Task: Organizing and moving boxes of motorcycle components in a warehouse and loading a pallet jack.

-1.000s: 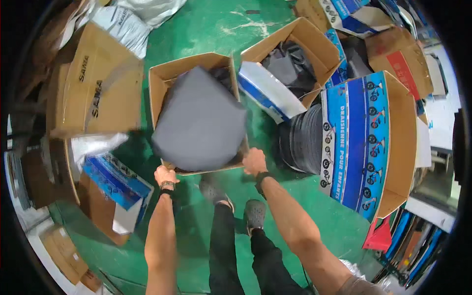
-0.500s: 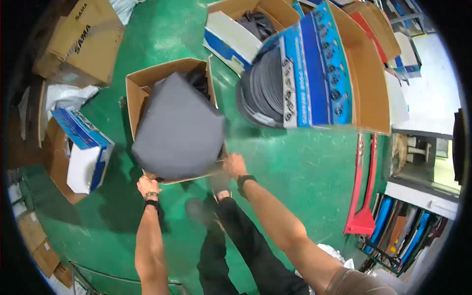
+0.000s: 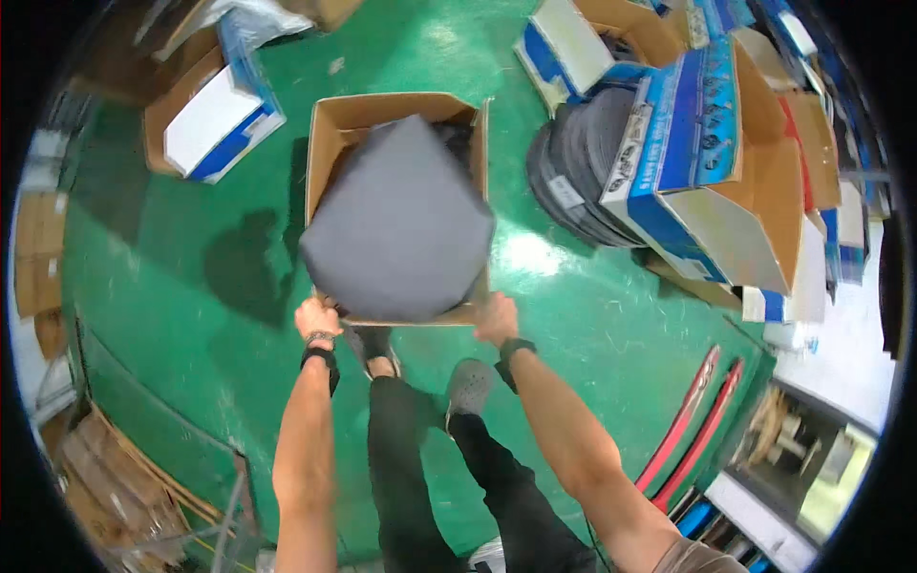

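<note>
An open cardboard box (image 3: 330,119) is in front of me, with a large smooth dark grey piece (image 3: 401,220) filling it and rising past its rim. Darker material shows behind that piece at the far side of the box. My left hand (image 3: 317,318) is closed on the near left corner of the box. At the near right corner, my right hand (image 3: 496,319), slightly blurred, grips the box edge. Both arms are stretched forward, and my feet stand just behind the box.
Tipped blue-and-white cartons (image 3: 683,181) and stacked grey coils (image 3: 583,162) lie to the right. Another opened carton (image 3: 215,124) is at the far left. Red pallet-jack forks (image 3: 683,415) rest at the lower right. A metal frame (image 3: 229,506) with cardboard stands lower left.
My view has turned and shifted, so the surrounding cartons and red forks sit elsewhere in it. My feet have stepped, and the box has moved across the floor with both hands still on it.
</note>
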Demonstrator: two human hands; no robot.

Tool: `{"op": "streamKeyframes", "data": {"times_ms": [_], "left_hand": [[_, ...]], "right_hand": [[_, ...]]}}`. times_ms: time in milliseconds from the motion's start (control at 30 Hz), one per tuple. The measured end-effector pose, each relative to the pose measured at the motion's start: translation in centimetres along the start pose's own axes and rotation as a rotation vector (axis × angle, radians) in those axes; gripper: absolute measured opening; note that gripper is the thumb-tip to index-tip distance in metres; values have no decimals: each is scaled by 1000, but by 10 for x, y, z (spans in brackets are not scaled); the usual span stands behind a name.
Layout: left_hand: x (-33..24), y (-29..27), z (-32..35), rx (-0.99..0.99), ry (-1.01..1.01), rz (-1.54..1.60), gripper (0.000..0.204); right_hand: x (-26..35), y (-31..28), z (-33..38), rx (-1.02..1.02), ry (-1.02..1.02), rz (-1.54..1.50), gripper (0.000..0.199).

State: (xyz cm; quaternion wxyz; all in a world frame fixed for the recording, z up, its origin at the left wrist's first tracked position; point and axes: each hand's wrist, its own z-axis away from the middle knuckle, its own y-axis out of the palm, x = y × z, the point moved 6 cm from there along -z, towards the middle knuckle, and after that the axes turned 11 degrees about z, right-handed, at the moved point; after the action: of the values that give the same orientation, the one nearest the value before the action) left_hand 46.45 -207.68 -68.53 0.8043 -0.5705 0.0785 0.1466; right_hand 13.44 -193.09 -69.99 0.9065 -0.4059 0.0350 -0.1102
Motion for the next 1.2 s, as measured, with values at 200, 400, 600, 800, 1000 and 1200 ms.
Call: {"op": "streamKeyframes", "data": {"times_ms": [200, 400, 600, 800, 1000, 1200], "left_hand": [[28, 34, 105, 34, -387, 483, 16], [44, 55, 180, -90, -248, 269, 11], [66, 81, 242, -142, -283, 405, 12], [67, 105, 335, -166, -405, 434, 18], [66, 146, 451, -219, -572, 525, 22], [42, 202, 577, -218, -654, 417, 26]], "right_hand": [[-17, 44, 49, 27, -89, 322, 21], [-43, 73, 92, -73, -20, -181, 30], [-47, 88, 134, 78, 140, -397, 33], [-70, 128, 167, 80, 57, -295, 27], [-97, 149, 204, -54, -192, -28, 41], [-146, 204, 247, 75, -245, -17, 40]]}}
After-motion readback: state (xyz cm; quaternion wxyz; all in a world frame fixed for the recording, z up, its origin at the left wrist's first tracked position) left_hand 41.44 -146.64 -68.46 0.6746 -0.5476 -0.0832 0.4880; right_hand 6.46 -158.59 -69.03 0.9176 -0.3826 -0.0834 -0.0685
